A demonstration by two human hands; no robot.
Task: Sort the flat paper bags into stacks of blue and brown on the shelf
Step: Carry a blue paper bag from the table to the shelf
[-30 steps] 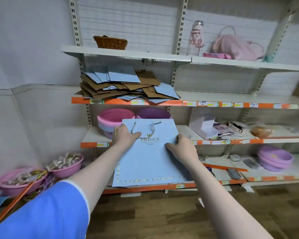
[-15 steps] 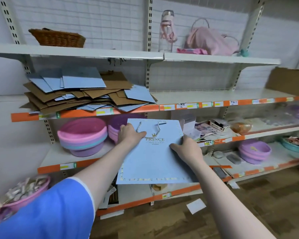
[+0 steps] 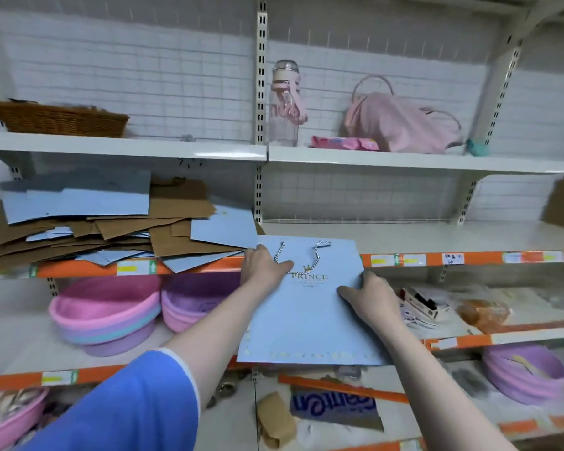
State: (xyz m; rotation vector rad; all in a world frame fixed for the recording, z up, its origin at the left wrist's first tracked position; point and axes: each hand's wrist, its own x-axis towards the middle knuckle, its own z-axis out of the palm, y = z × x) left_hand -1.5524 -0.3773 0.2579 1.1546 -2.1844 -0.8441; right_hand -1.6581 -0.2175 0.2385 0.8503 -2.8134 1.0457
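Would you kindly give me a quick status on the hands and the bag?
Left hand and right hand both holding blue bag. Bag at shelf edge, beside mixed pile. Shelf ahead unobstructed.

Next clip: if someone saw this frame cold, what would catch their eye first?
First, the flat blue paper bag marked PRINCE, held in mid-frame by the left hand at its upper left corner and the right hand at its right edge, its top reaching the orange-edged shelf. Next, the untidy pile of blue and brown bags on that shelf's left part. Below the pile sit stacked pink and purple basins.
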